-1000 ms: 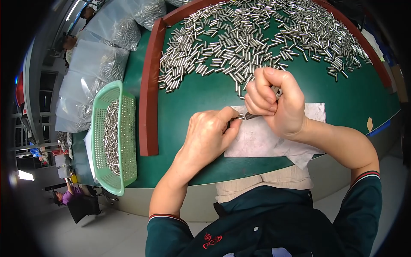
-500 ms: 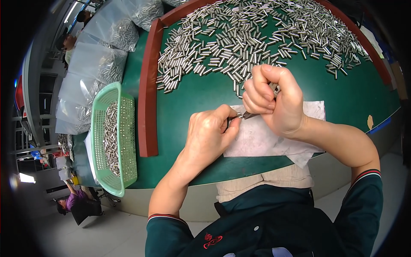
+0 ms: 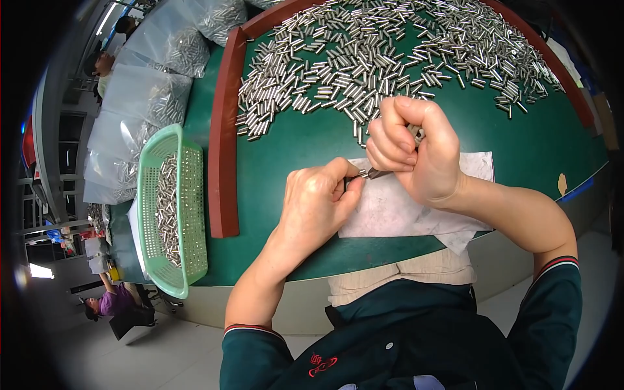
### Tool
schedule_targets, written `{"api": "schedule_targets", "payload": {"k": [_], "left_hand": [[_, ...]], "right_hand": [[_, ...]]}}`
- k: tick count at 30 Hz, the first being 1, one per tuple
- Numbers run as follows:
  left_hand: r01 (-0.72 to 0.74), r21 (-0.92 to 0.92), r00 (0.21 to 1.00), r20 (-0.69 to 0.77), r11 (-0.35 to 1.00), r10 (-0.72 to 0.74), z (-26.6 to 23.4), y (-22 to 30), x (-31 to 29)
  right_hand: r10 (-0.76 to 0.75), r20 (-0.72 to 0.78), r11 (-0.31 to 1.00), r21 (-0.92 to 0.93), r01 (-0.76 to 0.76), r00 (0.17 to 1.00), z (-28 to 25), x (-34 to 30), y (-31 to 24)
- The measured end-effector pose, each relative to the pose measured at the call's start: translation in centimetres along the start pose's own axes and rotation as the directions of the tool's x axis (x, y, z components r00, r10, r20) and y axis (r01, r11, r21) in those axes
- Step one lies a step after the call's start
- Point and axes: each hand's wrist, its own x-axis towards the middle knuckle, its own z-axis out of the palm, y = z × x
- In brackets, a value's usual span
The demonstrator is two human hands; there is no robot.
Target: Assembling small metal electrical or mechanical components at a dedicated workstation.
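Note:
My left hand [image 3: 315, 198] is closed, with thumb and forefinger pinching a small shiny metal pin [image 3: 363, 173]. A bit of something black shows between those fingers. My right hand [image 3: 419, 146] makes a fist around a slim tool with a dark tip [image 3: 377, 173]; most of the tool is hidden in the palm. The tip is right at the end of the pin, and I cannot tell whether they touch. Below both hands lies a stained white cloth [image 3: 403, 218] on the green table. Many loose metal pins [image 3: 338, 78] are spread beyond my hands.
Red-brown rails [image 3: 225, 143] border the work area. Left of the rail stands a light green basket [image 3: 193, 221] holding metal pins. Clear plastic bags [image 3: 162, 97] of metal parts line the far left. A person in purple [image 3: 116, 300] is in the background at lower left.
Almost nothing differs. Both hands keep the same grip and have shifted very slightly to the left.

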Motion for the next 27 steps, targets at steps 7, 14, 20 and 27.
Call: {"api": "schedule_targets", "payload": {"k": [7,14,20,27], "left_hand": [[0.028,-0.029,1.0,0.013,0.999,-0.028,-0.2,0.4,0.1],[0.067,-0.078,0.997,0.032,0.995,-0.065,-0.3,0.1,0.2],[0.074,-0.092,0.997,0.043,0.993,-0.071,-0.3,0.2,0.4],[0.108,-0.077,0.994,0.026,0.991,-0.106,0.0,0.1,-0.1]], "right_hand": [[-0.046,0.014,0.997,-0.058,0.047,0.999,0.2,-0.3,0.3],[-0.075,0.005,0.991,-0.114,0.075,0.997,0.8,-0.3,0.6],[-0.135,0.034,0.969,-0.203,0.139,0.99,0.9,-0.8,0.7],[-0.044,0.001,0.993,-0.108,0.044,0.999,0.3,-0.2,0.5]]}}
